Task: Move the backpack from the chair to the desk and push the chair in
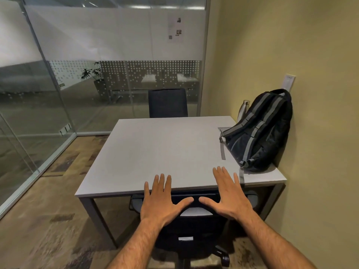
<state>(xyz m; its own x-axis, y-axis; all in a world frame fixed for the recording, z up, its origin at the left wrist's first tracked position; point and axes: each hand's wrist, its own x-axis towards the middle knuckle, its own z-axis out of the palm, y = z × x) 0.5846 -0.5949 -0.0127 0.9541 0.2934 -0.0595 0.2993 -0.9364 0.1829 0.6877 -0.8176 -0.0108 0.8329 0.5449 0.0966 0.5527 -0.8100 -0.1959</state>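
A black backpack with grey stripes lies on the right side of the white desk, leaning against the yellow wall. The dark office chair stands right below me, its seat tucked under the desk's near edge and its backrest top between my hands. My left hand and my right hand are both flat with fingers spread, hovering over or resting on the backrest top; I cannot tell whether they touch it. Neither hand holds anything.
A steel water bottle stands behind the backpack by the wall. A second dark chair sits at the desk's far side. Glass partitions enclose the left and back. Carpet floor lies open to the left of the desk.
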